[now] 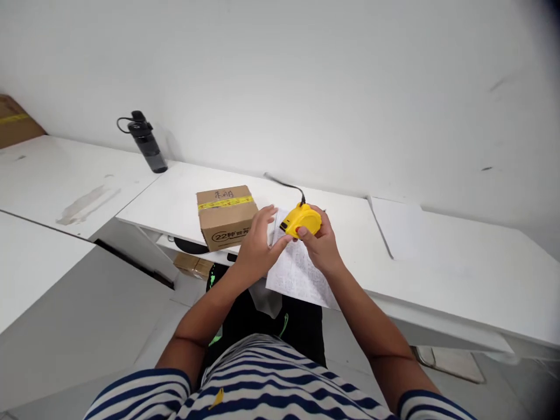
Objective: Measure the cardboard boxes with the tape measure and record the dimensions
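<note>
A yellow tape measure [308,222] with a black mouth, a red button and a dark wrist strap is held in my right hand [322,245], its thumb by the red button. No blade shows outside the case. My left hand [258,248] is open just left of it, fingers and thumb apart, the thumb tip close to the tape measure's mouth; whether it touches I cannot tell. Below both hands lies a sheet of paper [297,277] covered in writing, partly over the table's front edge. Left of my left hand sits a closed cardboard box [227,219] with yellow tape.
A dark water bottle [149,143] stands at the back left of the white table [437,256]. White sheets [396,224] lie to the right by the wall. Another cardboard box [17,122] is at the far left, and more cartons [195,265] sit under the table.
</note>
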Demonstrator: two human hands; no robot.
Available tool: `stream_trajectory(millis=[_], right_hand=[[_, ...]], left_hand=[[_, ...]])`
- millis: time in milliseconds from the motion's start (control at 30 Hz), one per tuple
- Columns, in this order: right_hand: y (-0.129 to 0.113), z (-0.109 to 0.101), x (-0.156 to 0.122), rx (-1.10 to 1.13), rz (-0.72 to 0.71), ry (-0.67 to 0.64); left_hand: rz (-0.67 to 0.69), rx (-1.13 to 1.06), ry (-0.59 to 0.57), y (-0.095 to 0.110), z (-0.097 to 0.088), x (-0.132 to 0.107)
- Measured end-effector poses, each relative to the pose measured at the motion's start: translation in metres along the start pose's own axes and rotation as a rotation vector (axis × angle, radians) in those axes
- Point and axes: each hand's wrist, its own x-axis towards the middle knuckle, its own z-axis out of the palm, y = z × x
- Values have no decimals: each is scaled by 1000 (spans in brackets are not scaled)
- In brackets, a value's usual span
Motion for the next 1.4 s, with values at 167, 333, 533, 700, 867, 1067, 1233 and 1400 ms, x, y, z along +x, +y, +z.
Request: stream_trajectory(millis=[167, 333, 533, 700, 867, 1067, 1233, 1400], right_hand=[[9, 38, 6, -120, -153, -156], [8, 67, 6, -145, -215, -294], [-1, 66, 26, -181, -215, -278], [-13, 51, 37, -146, -231, -143], [-18, 63, 18, -178, -238, -294], [-36, 67, 2, -248, -396, -292], [-86, 26, 23, -144, -619, 161], [-106, -57, 67, 151, -637, 395]], left_hand=[[-344, -169, -27, -6, -52, -10], [-369, -207, -125, -15, -81, -13], [-329, -309, 61, -19, -107, -19], [-381, -332, 88, -18, -136, -20], [-308, -341, -137, -3, -100, -18], [-199, -246, -38, -3, -76, -19], [-266, 229, 388, -41, -121, -18], [-279, 465, 717, -81, -209, -11]])
